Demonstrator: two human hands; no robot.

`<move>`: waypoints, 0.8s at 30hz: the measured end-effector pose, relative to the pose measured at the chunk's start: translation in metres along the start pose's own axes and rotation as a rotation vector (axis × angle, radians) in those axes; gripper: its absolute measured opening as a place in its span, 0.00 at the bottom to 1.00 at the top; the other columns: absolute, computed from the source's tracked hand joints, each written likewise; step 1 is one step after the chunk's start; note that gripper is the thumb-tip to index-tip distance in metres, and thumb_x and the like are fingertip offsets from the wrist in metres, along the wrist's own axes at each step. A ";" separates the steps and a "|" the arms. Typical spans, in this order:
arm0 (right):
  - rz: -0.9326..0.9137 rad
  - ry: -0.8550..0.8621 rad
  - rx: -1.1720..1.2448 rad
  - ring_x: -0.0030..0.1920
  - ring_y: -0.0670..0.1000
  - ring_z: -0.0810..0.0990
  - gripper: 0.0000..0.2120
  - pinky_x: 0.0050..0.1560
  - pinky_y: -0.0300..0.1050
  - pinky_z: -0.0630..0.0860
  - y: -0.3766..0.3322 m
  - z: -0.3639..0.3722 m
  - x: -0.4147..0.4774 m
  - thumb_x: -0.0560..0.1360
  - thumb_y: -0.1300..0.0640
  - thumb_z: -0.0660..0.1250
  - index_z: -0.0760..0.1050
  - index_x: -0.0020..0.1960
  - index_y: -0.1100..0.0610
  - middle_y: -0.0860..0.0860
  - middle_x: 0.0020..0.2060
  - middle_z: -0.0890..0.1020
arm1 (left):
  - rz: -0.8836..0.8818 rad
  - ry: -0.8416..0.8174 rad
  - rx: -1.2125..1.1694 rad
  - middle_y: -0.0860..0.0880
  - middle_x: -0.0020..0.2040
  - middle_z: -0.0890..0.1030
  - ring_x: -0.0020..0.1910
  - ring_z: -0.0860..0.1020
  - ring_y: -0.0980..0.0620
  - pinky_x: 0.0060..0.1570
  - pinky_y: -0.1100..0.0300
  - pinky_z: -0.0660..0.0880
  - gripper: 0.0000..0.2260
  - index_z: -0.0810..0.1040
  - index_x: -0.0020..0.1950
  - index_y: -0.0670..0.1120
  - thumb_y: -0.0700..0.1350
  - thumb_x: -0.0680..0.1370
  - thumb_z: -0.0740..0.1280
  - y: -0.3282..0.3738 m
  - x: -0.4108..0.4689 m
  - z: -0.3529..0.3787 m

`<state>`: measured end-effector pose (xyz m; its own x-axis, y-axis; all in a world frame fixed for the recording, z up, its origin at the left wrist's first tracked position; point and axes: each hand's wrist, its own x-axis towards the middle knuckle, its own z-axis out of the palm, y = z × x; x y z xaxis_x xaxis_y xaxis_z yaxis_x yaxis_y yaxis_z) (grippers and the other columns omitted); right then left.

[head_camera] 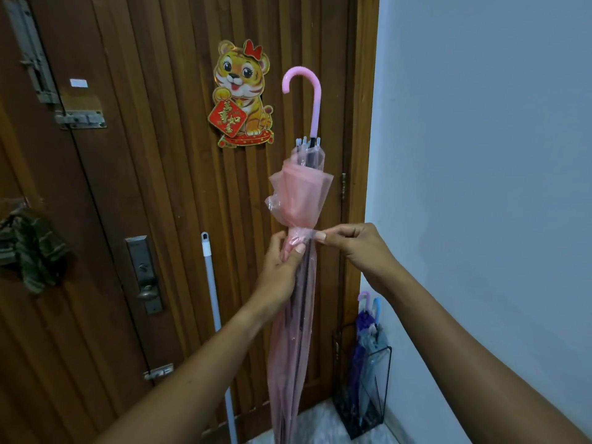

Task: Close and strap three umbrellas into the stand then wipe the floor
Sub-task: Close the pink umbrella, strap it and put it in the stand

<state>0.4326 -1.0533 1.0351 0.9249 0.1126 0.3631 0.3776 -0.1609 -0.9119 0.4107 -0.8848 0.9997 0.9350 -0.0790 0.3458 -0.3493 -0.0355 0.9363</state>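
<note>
The closed pink translucent plastic umbrella (299, 200) stands upright, its curved handle on top, in front of the brown slatted wooden door (153, 174). The left hand (280, 267) has its fingers curled round the gathered canopy at mid-length. Just beside it, the right hand (350, 246) pinches the end of the thin clear strap (313, 233). Low at the right, the black wire stand (365, 423) sits on the pale floor (320, 421) by the white wall (480, 155), holding a purple umbrella (363, 320) and a blue umbrella (376, 307). A white pole (211, 293) leans on the door below a tiger decoration (242, 94).
</note>
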 end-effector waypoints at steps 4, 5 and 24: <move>0.019 -0.045 0.042 0.58 0.46 0.83 0.07 0.69 0.57 0.73 0.003 0.003 0.000 0.75 0.52 0.75 0.88 0.48 0.54 0.45 0.48 0.88 | 0.027 0.178 -0.047 0.45 0.60 0.77 0.56 0.79 0.47 0.50 0.55 0.76 0.14 0.68 0.68 0.51 0.52 0.83 0.60 -0.001 0.003 0.013; 0.018 -0.054 0.056 0.59 0.45 0.83 0.07 0.70 0.58 0.73 0.003 0.003 -0.001 0.75 0.52 0.75 0.87 0.48 0.54 0.45 0.49 0.88 | 0.032 0.202 -0.072 0.43 0.59 0.78 0.53 0.79 0.46 0.48 0.54 0.76 0.12 0.69 0.66 0.50 0.51 0.84 0.60 0.000 0.004 0.013; 0.062 -0.078 0.244 0.47 0.51 0.86 0.08 0.55 0.48 0.79 0.009 -0.004 -0.001 0.73 0.55 0.76 0.82 0.38 0.56 0.56 0.42 0.86 | 0.017 0.018 0.019 0.44 0.53 0.80 0.41 0.83 0.57 0.40 0.65 0.78 0.21 0.69 0.57 0.43 0.43 0.72 0.77 0.008 0.001 -0.004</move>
<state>0.4355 -1.0585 1.0278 0.9364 0.1864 0.2975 0.2894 0.0698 -0.9547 0.4094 -0.8814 1.0075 0.9298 -0.0620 0.3627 -0.3660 -0.0532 0.9291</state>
